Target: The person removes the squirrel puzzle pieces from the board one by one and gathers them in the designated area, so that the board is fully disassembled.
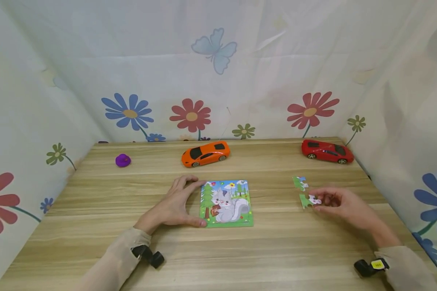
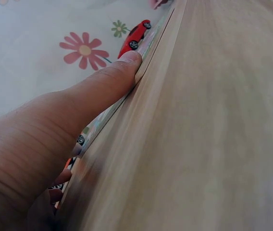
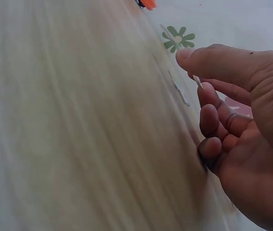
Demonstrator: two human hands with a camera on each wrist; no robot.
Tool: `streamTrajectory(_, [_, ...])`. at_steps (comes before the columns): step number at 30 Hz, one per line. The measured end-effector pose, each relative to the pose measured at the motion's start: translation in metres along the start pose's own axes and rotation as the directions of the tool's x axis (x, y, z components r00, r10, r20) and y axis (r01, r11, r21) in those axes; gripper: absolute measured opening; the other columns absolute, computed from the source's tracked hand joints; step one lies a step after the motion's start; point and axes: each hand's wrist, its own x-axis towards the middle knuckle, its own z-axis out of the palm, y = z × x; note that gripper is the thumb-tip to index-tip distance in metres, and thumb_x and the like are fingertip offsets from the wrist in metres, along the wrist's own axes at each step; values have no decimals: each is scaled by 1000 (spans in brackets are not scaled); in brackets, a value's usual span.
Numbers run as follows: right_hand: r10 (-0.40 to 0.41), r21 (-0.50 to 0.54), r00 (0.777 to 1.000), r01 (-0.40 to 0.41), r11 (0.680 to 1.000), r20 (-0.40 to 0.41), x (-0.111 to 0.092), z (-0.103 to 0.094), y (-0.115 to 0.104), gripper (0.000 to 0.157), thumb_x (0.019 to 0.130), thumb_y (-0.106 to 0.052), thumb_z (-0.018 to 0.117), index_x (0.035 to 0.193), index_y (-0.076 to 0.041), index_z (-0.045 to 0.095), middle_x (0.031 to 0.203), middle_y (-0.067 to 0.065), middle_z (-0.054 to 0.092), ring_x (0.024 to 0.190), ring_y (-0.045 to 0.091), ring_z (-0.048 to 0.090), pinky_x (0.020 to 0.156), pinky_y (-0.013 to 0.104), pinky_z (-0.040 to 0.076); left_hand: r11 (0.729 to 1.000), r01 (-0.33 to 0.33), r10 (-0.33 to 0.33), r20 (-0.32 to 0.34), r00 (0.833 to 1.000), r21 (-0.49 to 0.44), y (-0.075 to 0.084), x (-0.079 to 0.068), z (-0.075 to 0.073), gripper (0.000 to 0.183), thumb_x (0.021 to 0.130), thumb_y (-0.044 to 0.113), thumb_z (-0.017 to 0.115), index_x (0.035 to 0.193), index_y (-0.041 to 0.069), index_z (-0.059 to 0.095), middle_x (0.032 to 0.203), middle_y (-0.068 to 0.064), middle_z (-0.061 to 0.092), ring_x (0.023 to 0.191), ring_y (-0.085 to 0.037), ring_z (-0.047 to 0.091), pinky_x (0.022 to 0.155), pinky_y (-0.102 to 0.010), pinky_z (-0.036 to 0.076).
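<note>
A square jigsaw puzzle (image 1: 227,204) with a grey squirrel holding an acorn lies on the table. My left hand (image 1: 175,202) spans its left side, thumb resting on the lower left corner and forefinger by the upper left one. In the left wrist view, the thumb (image 2: 112,79) lies straight against the puzzle's edge. Over to the right, my right hand (image 1: 340,204) pinches a green and white puzzle piece (image 1: 306,200) between thumb and fingers. Another puzzle piece (image 1: 300,183) lies just beyond it. From the right wrist, the pinched piece appears edge-on and thin.
An orange toy car (image 1: 206,154) stands behind the puzzle. To the back right is a red toy car (image 1: 327,151), and a small purple toy (image 1: 123,160) sits at the back left. Flower-printed cloth (image 1: 240,89) surrounds the wooden table (image 1: 240,258).
</note>
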Motion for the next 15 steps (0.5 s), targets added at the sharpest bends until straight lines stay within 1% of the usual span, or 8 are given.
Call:
streamTrajectory(7, [-22, 17, 1000, 21, 1000, 6, 0, 3, 8, 38, 98, -10, 86, 136, -10, 78, 103, 8, 68, 87, 19, 57, 66, 27, 48, 1000, 4, -4, 4, 1000, -1, -1, 0, 1, 131, 64, 81, 95, 172, 28, 44, 174, -10, 30, 158, -38, 27, 126, -73, 33])
streamTrajectory(15, [7, -12, 1000, -7, 1000, 24, 0, 3, 12, 38, 97, -13, 88, 134, -11, 79, 100, 5, 64, 85, 19, 56, 64, 28, 47, 1000, 2, -2, 7, 1000, 4, 1, -1, 0, 131, 64, 80, 96, 172, 27, 44, 173, -11, 30, 158, -39, 28, 126, -73, 34])
